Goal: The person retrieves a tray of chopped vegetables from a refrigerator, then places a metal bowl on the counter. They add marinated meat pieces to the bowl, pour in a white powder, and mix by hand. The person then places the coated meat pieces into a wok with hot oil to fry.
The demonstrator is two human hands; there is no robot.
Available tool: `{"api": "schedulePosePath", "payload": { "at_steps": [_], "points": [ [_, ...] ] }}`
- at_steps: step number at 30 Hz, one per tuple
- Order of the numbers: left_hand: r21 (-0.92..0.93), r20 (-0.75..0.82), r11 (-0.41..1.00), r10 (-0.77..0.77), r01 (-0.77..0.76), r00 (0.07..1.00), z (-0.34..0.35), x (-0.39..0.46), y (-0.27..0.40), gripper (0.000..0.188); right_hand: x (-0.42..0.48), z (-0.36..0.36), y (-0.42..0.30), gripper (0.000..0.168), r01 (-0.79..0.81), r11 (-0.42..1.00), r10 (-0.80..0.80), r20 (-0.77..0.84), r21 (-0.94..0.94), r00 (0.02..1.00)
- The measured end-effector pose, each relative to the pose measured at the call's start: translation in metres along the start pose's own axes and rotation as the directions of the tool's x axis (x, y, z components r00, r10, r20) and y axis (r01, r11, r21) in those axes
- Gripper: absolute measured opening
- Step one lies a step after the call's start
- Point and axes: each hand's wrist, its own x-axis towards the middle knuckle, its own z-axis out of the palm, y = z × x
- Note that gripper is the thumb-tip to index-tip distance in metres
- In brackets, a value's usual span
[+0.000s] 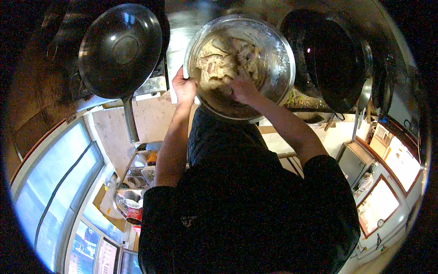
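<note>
A large metal mixing bowl (pixel 278 72) stands in front of me, its inner wall smeared with pale residue. Lumpy, floury dough (pixel 214 66) fills its left and middle part. My left hand (pixel 185 87) grips the bowl's left rim, thumb up near the edge. Inside the bowl, my right hand (pixel 243 87) is pushed into the dough; its fingers are blurred and partly hidden, so how far they are closed does not show.
On the left a dark wok (pixel 125 65) with a metal handle pointing towards me sits near the bowl. A larger black wok (pixel 337 65) lies at the right, with utensil handles beside it. Shelves with containers, including a red tub (pixel 134 214), stand at lower left.
</note>
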Motion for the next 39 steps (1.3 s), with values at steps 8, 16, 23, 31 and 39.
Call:
{"api": "schedulePosePath", "payload": {
  "at_steps": [8, 16, 23, 31, 39],
  "points": [
    [-0.043, -0.013, 0.999, -0.014, 0.014, 1.000, 0.001, 0.001, 0.002, 0.048, 0.070, -0.039, 0.072, 0.036, -0.593, 0.760, 0.645, -0.199, 0.265, 0.738],
    [-0.003, -0.022, 1.000, 0.016, -0.016, 1.000, 0.008, 0.000, 0.007, 0.039, 0.036, 0.081, 0.015, 0.024, -0.114, 0.993, 0.111, 0.081, 0.027, 0.990],
    [-0.074, -0.031, 0.997, -0.019, 0.017, 0.999, 0.010, -0.001, 0.002, 0.038, -0.013, 0.021, 0.101, 0.030, -0.417, 0.880, 0.396, 0.132, 0.230, 0.909],
    [-0.071, -0.029, 0.997, 0.031, -0.033, 0.999, 0.005, -0.003, -0.003, 0.032, 0.080, -0.035, 0.075, 0.068, -0.449, 0.893, 0.433, -0.216, -0.027, 0.875],
    [-0.151, 0.008, 0.988, -0.026, 0.027, 1.000, 0.012, 0.006, 0.005, 0.029, 0.120, 0.064, 0.143, 0.039, -0.100, 0.914, 0.088, 0.049, 0.393, 0.995]
  ]
}}
